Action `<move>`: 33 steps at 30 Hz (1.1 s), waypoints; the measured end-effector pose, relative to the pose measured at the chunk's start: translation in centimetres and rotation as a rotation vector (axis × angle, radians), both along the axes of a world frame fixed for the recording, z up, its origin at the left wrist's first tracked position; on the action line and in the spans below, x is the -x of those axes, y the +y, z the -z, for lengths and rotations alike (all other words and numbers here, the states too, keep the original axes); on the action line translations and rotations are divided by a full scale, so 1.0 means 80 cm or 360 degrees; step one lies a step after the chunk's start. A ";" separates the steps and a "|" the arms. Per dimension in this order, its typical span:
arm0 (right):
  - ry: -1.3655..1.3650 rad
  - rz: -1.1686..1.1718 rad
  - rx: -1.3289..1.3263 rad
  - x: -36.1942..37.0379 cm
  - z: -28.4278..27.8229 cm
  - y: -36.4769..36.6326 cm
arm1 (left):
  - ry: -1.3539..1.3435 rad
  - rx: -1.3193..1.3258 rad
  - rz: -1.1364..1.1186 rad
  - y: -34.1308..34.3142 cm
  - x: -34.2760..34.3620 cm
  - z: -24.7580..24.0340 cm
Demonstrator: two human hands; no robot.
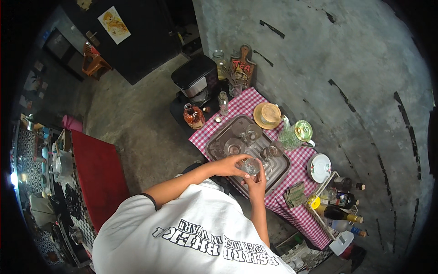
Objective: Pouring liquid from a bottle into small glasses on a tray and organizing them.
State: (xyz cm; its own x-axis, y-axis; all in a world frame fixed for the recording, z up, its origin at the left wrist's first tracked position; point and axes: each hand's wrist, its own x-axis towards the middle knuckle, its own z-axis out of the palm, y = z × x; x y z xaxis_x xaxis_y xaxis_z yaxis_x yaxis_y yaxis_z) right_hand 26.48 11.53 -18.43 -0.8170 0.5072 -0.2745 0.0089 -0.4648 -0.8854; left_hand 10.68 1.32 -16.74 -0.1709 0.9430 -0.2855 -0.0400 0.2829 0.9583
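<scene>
Left hand [231, 165]: fingers curled partway round clear glass [250, 167]. Right hand [257, 181]: pinching its other side. Glass appears over brown tray [281, 165]. Judged step: two-handed handling; next move calls for steady grip.

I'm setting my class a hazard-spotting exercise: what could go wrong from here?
1. The clear glass is held between the left hand and the right hand; it might slip if either grip loosens.
2. If dropped, it could knock against the other glasses on the brown tray and chip.
3. The green pitcher stands close beside the tray, so a careless reach might bump it.
</scene>
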 end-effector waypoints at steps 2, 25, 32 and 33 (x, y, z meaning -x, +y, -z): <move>-0.0021 0.0050 -0.0039 0.013 -0.008 -0.006 | 0.0003 0.0028 -0.0035 -0.007 0.008 0.002; -0.0311 0.0082 -0.0846 0.247 -0.016 -0.098 | 0.0039 -0.0304 -0.0001 -0.079 0.255 -0.008; -0.0571 0.0128 -0.0944 0.311 0.017 -0.068 | -0.0085 -0.0349 -0.0138 -0.095 0.348 -0.043; -0.0566 0.0191 -0.0831 0.321 0.028 -0.063 | -0.0026 -0.0335 -0.0151 -0.097 0.362 -0.051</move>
State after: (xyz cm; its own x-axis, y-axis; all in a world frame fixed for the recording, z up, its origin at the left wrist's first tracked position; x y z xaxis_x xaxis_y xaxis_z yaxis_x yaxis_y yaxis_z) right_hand 0.84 6.53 -20.66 -0.6507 0.7297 -0.2102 0.3180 0.0105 -0.9480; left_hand -18.24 -6.45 -12.64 -0.2584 0.9620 -0.0877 -0.0732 0.0710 0.9948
